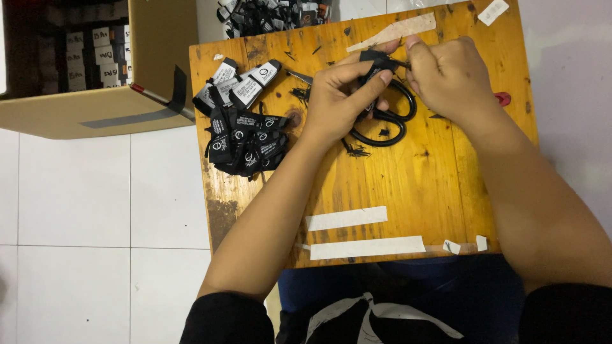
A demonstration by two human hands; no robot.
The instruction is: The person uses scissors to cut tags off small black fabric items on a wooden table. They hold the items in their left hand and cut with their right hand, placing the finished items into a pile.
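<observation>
Broadly, everything sits on a worn wooden board [395,185] laid across the person's lap, with a cardboard box [95,95] of sorted labels off its far-left corner on the white tiled floor. On the board's left part lies a heap of black fabric labels [245,137], well apart from both hands. At the far middle, the left hand [341,95] and right hand [449,73] meet — fingers of both curled and pinched onto one small black label [377,58] held between them, just above the board. It lies level with the fingertips, its long axis running left to right, from one hand to the other, neither nearer. Black-handled scissors [389,118] rest on the board directly beneath the hands — partly hidden, untouched as far as shows.
</observation>
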